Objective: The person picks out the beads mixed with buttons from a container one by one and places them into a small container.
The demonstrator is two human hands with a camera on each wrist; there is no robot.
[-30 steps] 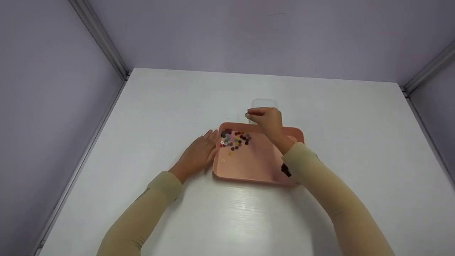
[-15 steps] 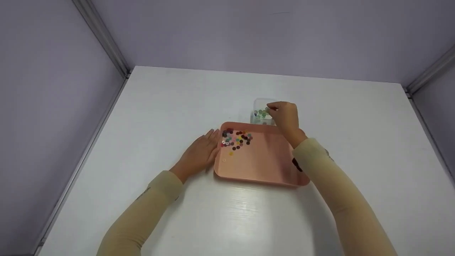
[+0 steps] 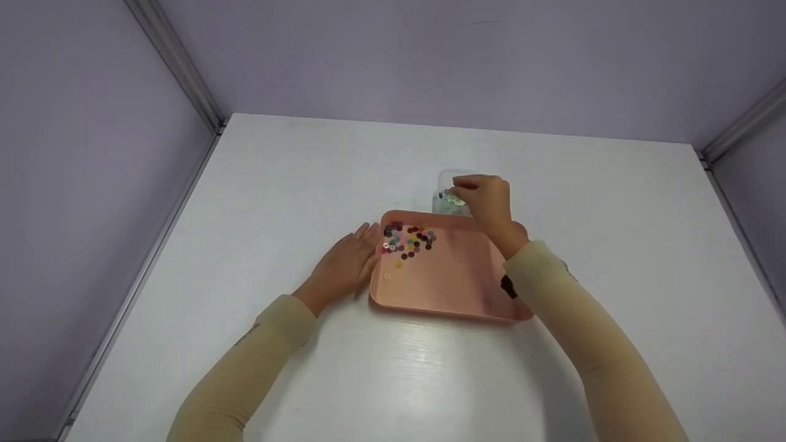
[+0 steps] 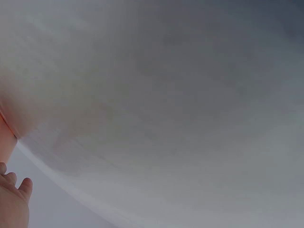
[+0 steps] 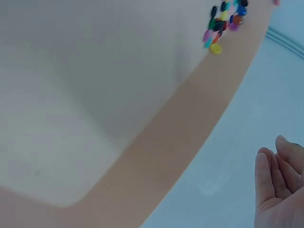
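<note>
Right hand poised over the clear box, fingertips drawn together and pointing down into it; impossible to tell whether a piece sits pinched between them. Inside the box, a few pale green pieces, blurred behind the plastic.

Box standing on the desk at 12 o'clock from the pink tray, just beyond its far rim, touching or nearly so.

For a clean job here, probably best to:
- keep the fingertips low and centred over the opening, well inside the walls
- avoid nudging the box, light and likely easy to tip or slide
- lift the wrist clear of the tray's far rim when crossing it
- work one piece at a time, since small flat discs slip easily from a pinch

Heap of mixed-colour buttons at 10 to 11 o'clock inside the tray, near the far left corner. Left hand at 9 o'clock from the tray, flat on the desk, fingers straight and close together, tips against the tray's left rim; worth keeping there as a brace.

Counted:
- hands: two
- tray: one
- clear box: one
- buttons in the heap: some thirty, too small and crowded for an exact tally
- stray yellow button: one, at 6 o'clock from the heap
- green pieces in the box: several, uncountable
</note>
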